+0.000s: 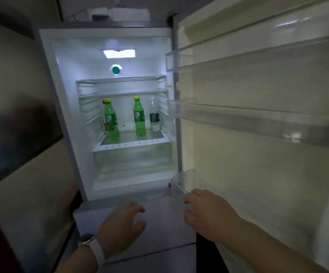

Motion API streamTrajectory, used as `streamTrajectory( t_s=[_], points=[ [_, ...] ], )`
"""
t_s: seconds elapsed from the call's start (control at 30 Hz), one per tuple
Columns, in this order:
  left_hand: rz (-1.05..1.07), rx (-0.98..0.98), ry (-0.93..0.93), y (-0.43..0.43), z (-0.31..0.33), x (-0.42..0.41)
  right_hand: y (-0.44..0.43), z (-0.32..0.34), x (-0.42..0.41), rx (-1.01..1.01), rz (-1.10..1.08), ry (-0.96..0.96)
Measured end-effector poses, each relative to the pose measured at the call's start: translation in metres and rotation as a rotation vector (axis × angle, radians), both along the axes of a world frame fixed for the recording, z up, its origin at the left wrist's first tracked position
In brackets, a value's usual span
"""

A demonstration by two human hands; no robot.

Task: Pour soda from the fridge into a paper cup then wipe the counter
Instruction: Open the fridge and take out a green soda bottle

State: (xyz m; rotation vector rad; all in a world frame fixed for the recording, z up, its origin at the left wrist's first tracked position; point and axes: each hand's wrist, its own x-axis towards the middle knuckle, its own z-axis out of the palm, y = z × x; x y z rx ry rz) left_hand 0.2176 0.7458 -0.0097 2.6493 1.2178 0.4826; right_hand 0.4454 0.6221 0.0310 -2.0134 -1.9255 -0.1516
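The fridge stands open and lit. On its lowest glass shelf stand two green soda bottles with yellow caps, one on the left and one in the middle. A clear water bottle stands to their right, and a red-labelled bottle is half hidden behind the left green one. My left hand, a watch on its wrist, hovers open below the compartment, holding nothing. My right hand rests against the lower edge of the open door, fingers curled at the bottom door bin. No paper cup is in view.
The door swings out to the right with three clear bins, all bare. A clear drawer sits under the bottle shelf. A closed lower compartment front lies beneath my hands. White boxes sit on top of the fridge. A wall is on the left.
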Motion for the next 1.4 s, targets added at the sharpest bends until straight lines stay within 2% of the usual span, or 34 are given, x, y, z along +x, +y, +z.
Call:
streamTrajectory(
  t_s=[0.33,0.47,0.7,1.0,1.13,1.3,1.4],
  points=[
    [0.047,-0.029,0.095,0.138,-0.008,-0.062,0.162,-0.008,-0.068,-0.14,0.039,-0.01],
    [0.017,-0.09,0.037,0.179,-0.002,-0.067,0.202,-0.006,-0.081,-0.174,0.011,-0.028],
    [-0.01,-0.061,-0.047,0.231,0.037,-0.049,0.249,0.023,-0.07,-0.131,-0.056,-0.041],
    [0.007,-0.206,-0.288,0.305,0.08,0.005,0.343,0.033,-0.028,-0.186,-0.139,0.088],
    [0.069,-0.259,-0.392,0.347,0.097,0.036,0.395,0.04,-0.009,-0.129,-0.165,0.209],
    [0.122,-0.389,-0.609,0.403,0.118,0.079,0.46,0.048,0.014,-0.008,-0.204,0.559],
    [0.169,-0.415,-0.651,0.433,0.129,0.105,0.494,0.053,0.025,0.03,-0.25,0.693]
  ],
)
